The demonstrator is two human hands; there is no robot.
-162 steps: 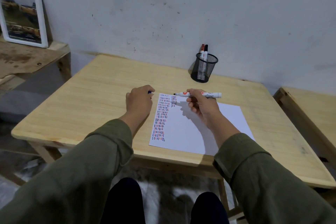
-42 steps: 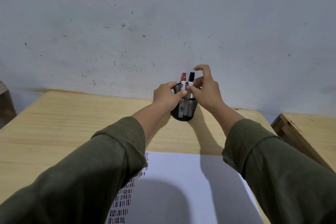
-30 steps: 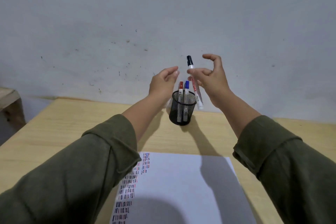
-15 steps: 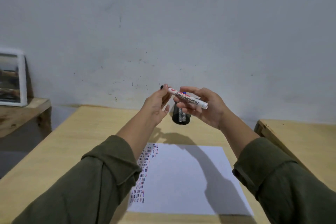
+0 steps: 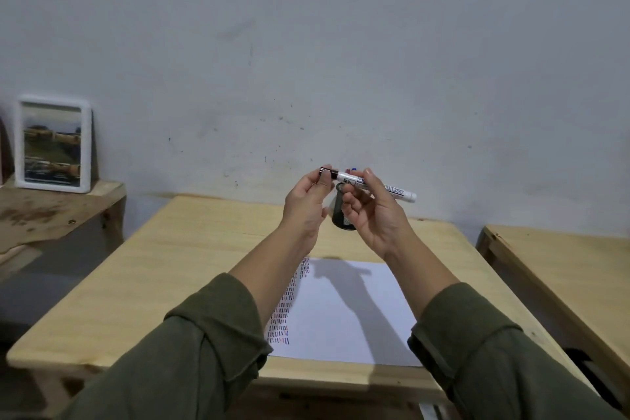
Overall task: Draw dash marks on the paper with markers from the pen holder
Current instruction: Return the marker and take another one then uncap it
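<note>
Above the paper (image 5: 344, 310), the right hand (image 5: 375, 215) clamped the marker (image 5: 375, 186) level while the left hand (image 5: 308, 204) pinched its black cap (image 5: 326, 172), likely to uncap it; the pen holder (image 5: 341, 215) stood behind.

marker (image 5: 392, 189) (black cap) in both hands, above paper (image 5: 344, 314)

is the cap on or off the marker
On: the black cap still sits on the marker, pinched by the left hand; the right hand holds the barrel.
</note>
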